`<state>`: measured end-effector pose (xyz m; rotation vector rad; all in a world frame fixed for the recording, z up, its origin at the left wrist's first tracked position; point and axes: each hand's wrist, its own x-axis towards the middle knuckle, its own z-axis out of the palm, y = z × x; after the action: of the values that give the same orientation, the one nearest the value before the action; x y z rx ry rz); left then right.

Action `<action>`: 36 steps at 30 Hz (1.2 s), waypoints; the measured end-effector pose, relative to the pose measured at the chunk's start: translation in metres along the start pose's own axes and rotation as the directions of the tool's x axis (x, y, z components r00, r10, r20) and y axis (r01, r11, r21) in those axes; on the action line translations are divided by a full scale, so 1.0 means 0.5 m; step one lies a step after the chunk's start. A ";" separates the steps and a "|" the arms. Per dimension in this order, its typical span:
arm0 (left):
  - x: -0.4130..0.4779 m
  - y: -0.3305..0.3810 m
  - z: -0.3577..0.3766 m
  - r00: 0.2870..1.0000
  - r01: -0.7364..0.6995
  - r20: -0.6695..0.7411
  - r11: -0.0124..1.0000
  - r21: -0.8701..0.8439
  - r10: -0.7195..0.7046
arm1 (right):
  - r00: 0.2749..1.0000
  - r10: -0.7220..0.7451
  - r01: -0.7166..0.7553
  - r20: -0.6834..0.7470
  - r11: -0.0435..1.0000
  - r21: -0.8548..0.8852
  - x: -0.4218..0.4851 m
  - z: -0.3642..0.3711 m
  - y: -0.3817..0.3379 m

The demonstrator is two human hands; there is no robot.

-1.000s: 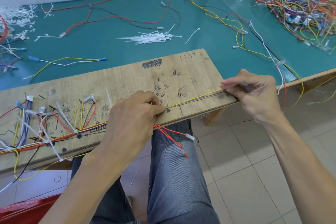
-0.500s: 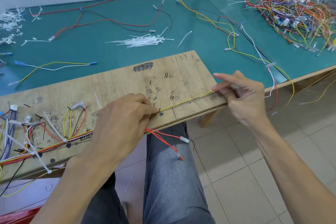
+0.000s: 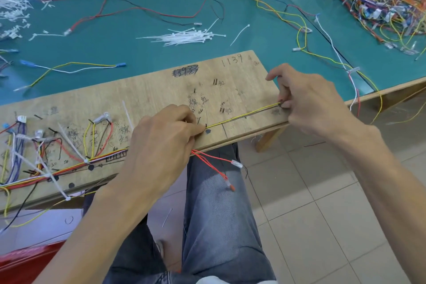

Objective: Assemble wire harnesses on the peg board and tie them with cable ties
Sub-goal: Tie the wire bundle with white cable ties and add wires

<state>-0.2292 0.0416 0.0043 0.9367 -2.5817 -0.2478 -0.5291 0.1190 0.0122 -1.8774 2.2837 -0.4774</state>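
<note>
Two bare hands stretch a yellow wire (image 3: 242, 117) taut along the near edge of a wooden peg board (image 3: 149, 90).
I see the left hand (image 3: 161, 145), fingers curled, pinching the wire beside a small peg at mid-board. The right hand (image 3: 306, 104) pinches its other end near the board's right edge. The wire's long axis runs left to right, with the right end slightly farther away. I judge slipping the main risk: too hard a pull could drag it from the left pinch or off the peg, and slack could drop it among the red wires (image 3: 214, 159) hanging off the near edge.
</note>
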 end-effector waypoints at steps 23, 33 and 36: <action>-0.035 0.026 -0.003 0.990 0.139 0.031 0.990 -0.038 -0.138 | 0.999 -0.001 -0.017 -0.046 0.923 -0.385 -0.129 0.046 -0.022; -0.035 0.036 0.026 0.968 0.213 -0.105 0.970 -0.119 -0.226 | 0.953 -0.117 0.090 -0.278 0.990 -0.107 -0.113 0.085 -0.145; -0.036 0.033 0.033 0.966 0.207 -0.130 0.971 -0.119 -0.222 | 0.967 -0.117 0.146 -0.226 0.982 0.120 -0.074 0.092 -0.163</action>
<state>-0.2331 0.0664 -0.0111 1.1528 -2.3151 -0.3582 -0.4318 0.1343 -0.0072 -2.0047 2.1953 -0.8760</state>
